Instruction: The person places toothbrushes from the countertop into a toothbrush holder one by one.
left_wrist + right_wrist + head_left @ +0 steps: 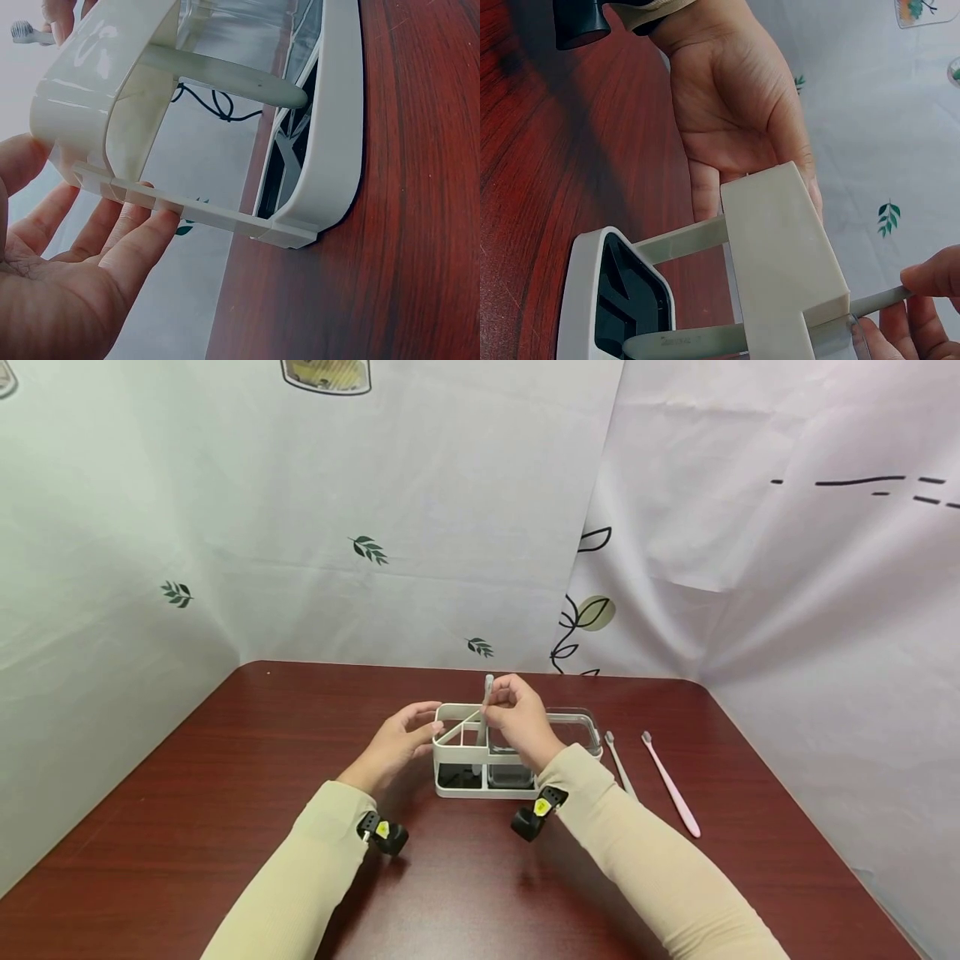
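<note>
Right hand (pixel 517 717) pinches grey toothbrush (pixel 225 79) near its bristles, handle down inside holder's (pixel 460 756) left half; high grasp likely keeps handle free. Left hand (pixel 393 743) grips holder's left end, presumably bracing it. Pink toothbrush (pixel 672 787), another brush (pixel 621 765) lie right of holder.

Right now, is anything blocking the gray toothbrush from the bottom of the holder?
Nothing I can see: held by the right hand, the gray toothbrush passes through the top opening of the holder, its handle's end close to the black base.
</note>
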`<act>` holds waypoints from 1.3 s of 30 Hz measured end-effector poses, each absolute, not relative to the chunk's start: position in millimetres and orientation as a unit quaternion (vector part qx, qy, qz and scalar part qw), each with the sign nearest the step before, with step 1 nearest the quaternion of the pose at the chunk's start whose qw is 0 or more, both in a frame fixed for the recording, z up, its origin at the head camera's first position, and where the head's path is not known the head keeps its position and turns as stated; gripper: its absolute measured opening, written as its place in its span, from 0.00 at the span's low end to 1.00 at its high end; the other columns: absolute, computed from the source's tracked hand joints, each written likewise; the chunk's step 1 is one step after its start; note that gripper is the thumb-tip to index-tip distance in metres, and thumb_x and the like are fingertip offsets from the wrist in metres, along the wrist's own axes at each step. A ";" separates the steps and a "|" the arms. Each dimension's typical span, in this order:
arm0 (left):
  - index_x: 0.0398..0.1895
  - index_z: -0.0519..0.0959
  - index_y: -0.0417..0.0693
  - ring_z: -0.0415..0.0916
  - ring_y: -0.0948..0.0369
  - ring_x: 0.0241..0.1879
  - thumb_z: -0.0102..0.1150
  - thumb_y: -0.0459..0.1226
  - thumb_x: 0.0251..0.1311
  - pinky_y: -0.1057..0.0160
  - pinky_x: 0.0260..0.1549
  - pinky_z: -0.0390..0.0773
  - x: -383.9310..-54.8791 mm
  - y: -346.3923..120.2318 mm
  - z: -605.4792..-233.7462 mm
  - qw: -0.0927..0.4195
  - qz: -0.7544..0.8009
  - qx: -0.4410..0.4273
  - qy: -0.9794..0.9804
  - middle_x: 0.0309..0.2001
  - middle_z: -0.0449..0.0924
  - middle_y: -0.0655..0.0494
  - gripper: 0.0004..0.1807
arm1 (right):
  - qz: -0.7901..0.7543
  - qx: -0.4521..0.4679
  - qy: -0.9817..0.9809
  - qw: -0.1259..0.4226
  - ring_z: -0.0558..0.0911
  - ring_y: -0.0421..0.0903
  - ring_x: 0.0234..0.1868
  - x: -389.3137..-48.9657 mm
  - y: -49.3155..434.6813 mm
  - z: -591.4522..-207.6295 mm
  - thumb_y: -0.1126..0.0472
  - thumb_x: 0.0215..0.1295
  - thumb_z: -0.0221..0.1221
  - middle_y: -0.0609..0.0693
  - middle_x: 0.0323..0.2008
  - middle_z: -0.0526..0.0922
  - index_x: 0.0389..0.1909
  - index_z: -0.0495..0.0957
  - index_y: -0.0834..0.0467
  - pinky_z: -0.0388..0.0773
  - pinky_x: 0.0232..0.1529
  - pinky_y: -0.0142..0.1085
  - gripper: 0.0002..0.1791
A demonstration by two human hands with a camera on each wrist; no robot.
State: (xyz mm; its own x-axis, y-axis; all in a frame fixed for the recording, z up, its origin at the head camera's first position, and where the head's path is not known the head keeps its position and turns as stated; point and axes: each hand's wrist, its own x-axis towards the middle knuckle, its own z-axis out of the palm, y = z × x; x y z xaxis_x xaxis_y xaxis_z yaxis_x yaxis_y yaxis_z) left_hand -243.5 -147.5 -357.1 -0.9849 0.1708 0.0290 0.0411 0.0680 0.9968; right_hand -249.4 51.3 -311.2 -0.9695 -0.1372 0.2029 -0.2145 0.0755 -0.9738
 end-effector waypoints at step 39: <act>0.68 0.62 0.37 0.71 0.44 0.59 0.53 0.32 0.68 0.50 0.57 0.74 -244.8 -147.8 -358.7 0.040 0.677 0.077 0.730 0.66 0.63 0.35 0.26 | 0.546 0.157 -0.822 0.044 0.79 0.52 0.52 -250.8 73.6 -314.9 0.65 0.59 0.64 0.57 0.50 0.78 0.56 0.72 0.59 0.80 0.48 0.44 0.24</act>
State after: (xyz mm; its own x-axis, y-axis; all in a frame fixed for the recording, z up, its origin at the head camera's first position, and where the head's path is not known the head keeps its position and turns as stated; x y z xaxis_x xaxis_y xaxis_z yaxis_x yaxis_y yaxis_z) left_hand -244.8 -147.8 -358.7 -0.9849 0.1671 0.0458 0.0582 0.0702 0.9958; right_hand -250.8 73.6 -314.9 -0.9471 -0.2093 0.2432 -0.3053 0.3550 -0.8836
